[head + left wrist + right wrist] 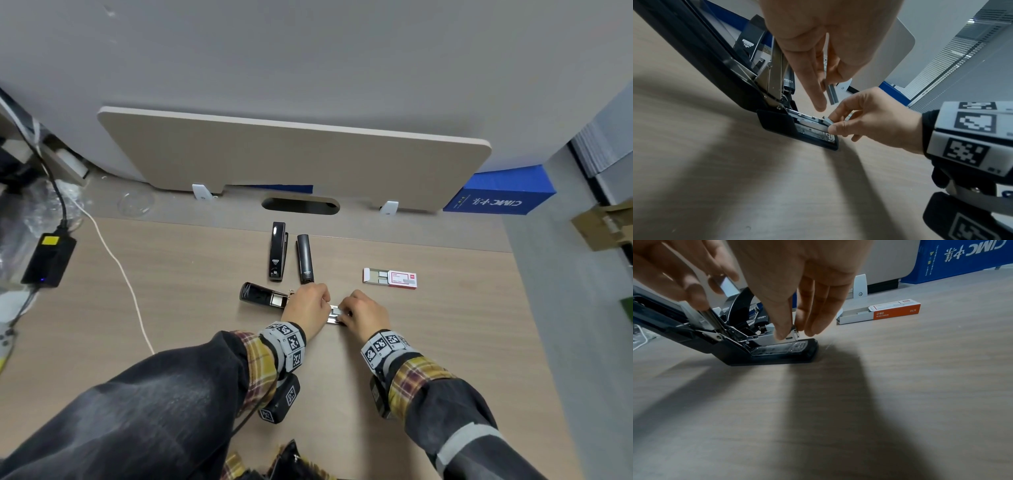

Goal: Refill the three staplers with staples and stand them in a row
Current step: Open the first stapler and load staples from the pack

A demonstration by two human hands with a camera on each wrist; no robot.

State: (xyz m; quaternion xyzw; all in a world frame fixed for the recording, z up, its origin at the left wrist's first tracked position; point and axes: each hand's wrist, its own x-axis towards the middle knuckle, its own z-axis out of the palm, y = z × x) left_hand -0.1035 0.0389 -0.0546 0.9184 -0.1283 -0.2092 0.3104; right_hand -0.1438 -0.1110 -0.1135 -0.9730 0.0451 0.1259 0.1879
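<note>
Red-and-white staple box [390, 280] slid open, strips inside, both hands pinching staples over opened stapler [263, 296]

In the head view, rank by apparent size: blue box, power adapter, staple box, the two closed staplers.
1. Blue box
2. Power adapter
3. Left stapler and right stapler: too alike to rank
4. Staple box, close to the staplers, so unsure

Desk [445, 342] — 3 staplers [276, 251], staple box [390, 279]
</note>
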